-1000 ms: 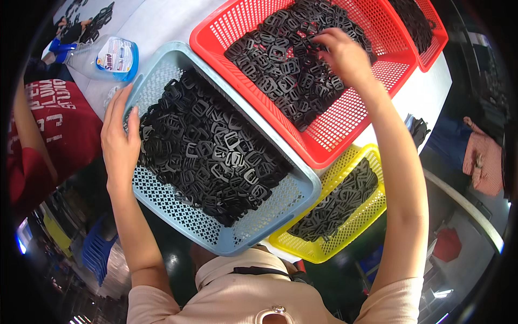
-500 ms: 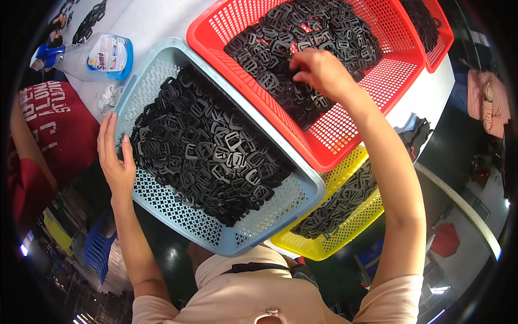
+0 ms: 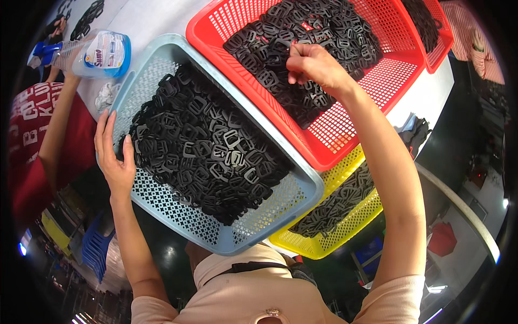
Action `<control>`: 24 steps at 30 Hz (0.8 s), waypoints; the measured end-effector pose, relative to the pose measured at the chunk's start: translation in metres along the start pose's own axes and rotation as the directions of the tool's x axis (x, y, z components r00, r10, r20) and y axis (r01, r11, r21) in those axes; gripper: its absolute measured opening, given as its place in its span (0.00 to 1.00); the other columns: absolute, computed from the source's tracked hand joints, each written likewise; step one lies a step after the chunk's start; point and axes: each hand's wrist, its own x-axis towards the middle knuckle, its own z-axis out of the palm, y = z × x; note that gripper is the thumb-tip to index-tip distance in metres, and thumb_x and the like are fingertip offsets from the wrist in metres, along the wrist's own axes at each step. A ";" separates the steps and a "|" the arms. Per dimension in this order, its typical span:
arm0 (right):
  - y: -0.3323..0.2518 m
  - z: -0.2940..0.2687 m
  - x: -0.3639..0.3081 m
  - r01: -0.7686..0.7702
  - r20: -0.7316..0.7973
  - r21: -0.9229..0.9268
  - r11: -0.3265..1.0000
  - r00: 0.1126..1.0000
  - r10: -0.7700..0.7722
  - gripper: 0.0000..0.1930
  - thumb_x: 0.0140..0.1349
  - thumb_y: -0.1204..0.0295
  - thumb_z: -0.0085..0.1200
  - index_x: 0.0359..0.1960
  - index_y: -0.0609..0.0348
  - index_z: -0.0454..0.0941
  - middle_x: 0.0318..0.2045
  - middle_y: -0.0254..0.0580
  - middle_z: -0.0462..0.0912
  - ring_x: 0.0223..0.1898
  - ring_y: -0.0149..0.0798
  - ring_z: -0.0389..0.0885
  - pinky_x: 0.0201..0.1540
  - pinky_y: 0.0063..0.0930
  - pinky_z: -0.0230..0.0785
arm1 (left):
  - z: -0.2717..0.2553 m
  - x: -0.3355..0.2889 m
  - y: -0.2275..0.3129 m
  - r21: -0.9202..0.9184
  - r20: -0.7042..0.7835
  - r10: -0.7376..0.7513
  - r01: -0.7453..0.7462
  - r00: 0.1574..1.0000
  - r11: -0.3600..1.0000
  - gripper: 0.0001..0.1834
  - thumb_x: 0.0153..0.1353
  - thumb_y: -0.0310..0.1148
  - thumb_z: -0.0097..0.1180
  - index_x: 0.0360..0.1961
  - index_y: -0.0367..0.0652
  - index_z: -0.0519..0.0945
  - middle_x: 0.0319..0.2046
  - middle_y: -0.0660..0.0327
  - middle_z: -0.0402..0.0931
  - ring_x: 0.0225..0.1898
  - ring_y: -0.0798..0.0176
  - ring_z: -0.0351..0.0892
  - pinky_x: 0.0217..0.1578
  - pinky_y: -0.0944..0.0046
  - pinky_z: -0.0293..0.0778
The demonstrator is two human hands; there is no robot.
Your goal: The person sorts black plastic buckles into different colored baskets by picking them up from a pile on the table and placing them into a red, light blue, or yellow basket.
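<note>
While the person looks down from above, a white table (image 3: 156,19) fills the top of the view, and it is the biggest thing. Next comes a light blue basket (image 3: 270,224) with holes in its walls. It sits at a slant near the person's chest and is full of black plastic buckles (image 3: 199,156). Just beside it, higher up, is a red basket (image 3: 345,129) with its own pile of black buckles (image 3: 318,32). 1 more red basket (image 3: 437,38) peeks in at the top right corner. A yellow basket (image 3: 324,243) sits lower down, partly under the blue and red ones, and it holds black buckles too.

At the left edge, another person in a red shirt (image 3: 32,140) stands close by. Near the top left of the table lies a clear spray bottle (image 3: 97,54) with a blue top.

Now the hands. The left hand (image 3: 114,156) rests on the left rim of the blue basket. Its fingers are flat and spread out, and the thumb lies inside the wall. It grips nothing but the rim. The right hand (image 3: 315,67) is over the pile in the red basket. Its fingers are curled and pinched together on 1 small black buckle (image 3: 295,52), which pokes up just above the fingertips.
</note>
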 end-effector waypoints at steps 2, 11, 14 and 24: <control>0.001 0.000 -0.001 -0.046 -0.055 -0.081 0.996 0.998 0.041 0.05 0.54 0.72 0.51 0.25 0.59 0.70 0.19 0.35 0.76 0.23 0.26 0.77 0.25 0.19 0.67 | 0.000 0.000 -0.001 0.001 0.007 0.000 0.000 1.000 1.000 0.23 0.56 0.24 0.48 0.56 0.37 0.68 0.57 0.50 0.63 0.57 0.48 0.64 0.56 0.54 0.59; 0.015 0.023 0.008 0.177 -0.144 -0.794 0.581 0.875 -0.463 0.16 0.49 0.65 0.61 0.38 0.56 0.74 0.37 0.43 0.77 0.41 0.47 0.77 0.41 0.39 0.70 | 0.002 0.032 0.054 -0.098 -0.131 0.133 -0.147 0.982 0.984 0.18 0.55 0.19 0.48 0.49 0.34 0.73 0.49 0.51 0.72 0.51 0.53 0.71 0.52 0.59 0.65; 0.024 0.012 0.009 0.120 -0.167 -0.810 0.574 0.891 -0.422 0.14 0.47 0.66 0.62 0.33 0.58 0.75 0.33 0.42 0.77 0.38 0.48 0.77 0.38 0.38 0.69 | 0.022 0.075 0.116 -0.444 -0.108 0.121 -0.156 0.987 0.882 0.13 0.55 0.16 0.50 0.42 0.32 0.77 0.37 0.54 0.78 0.39 0.61 0.78 0.42 0.67 0.72; 0.006 -0.054 -0.041 -0.105 0.072 0.373 0.922 0.994 0.084 0.09 0.57 0.75 0.53 0.40 0.62 0.73 0.27 0.32 0.76 0.29 0.25 0.77 0.29 0.14 0.69 | 0.147 0.207 0.166 -0.072 0.617 0.372 -0.421 0.693 0.904 0.13 0.49 0.32 0.61 0.35 0.37 0.78 0.31 0.48 0.78 0.37 0.48 0.78 0.38 0.54 0.73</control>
